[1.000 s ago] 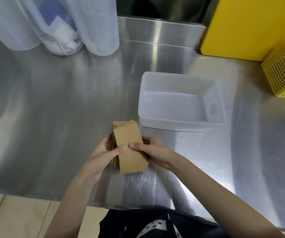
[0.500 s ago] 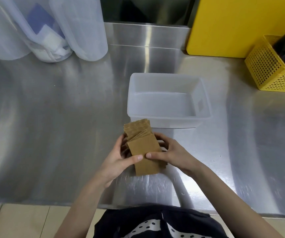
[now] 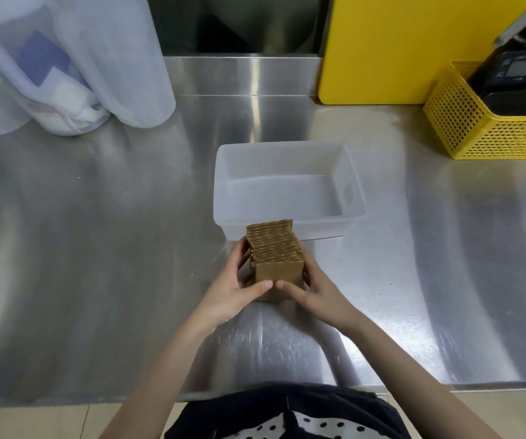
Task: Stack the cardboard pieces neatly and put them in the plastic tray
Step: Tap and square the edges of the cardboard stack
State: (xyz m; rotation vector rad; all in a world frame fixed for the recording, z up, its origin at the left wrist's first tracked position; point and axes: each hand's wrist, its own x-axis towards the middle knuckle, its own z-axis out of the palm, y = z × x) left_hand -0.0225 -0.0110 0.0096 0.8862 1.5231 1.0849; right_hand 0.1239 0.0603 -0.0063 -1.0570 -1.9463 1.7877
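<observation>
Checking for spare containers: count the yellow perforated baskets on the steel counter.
1. The yellow perforated basket sits at the counter's far right corner, beside the yellow board, holding dark devices. The frame's right edge cuts it off; more could lie beyond.

L hand [image 3: 234, 291] + R hand [image 3: 317, 288] clamp cardboard stack [image 3: 274, 248] | upright on counter [image 3: 97, 248] | just before tray [image 3: 287, 185]

Table [image 3: 97, 248] is brushed stainless steel, shiny w/ streaky glare & fine scratches near the front edge. Cardboard pieces [image 3: 274, 248] are matt brown corrugated board, fluted edges showing on top; plastic tray [image 3: 287, 224] is translucent white, smooth, semi-gloss. Basket [image 3: 476, 134] is perforated yellow plastic; board [image 3: 397, 42] behind is smooth matt yellow.
</observation>
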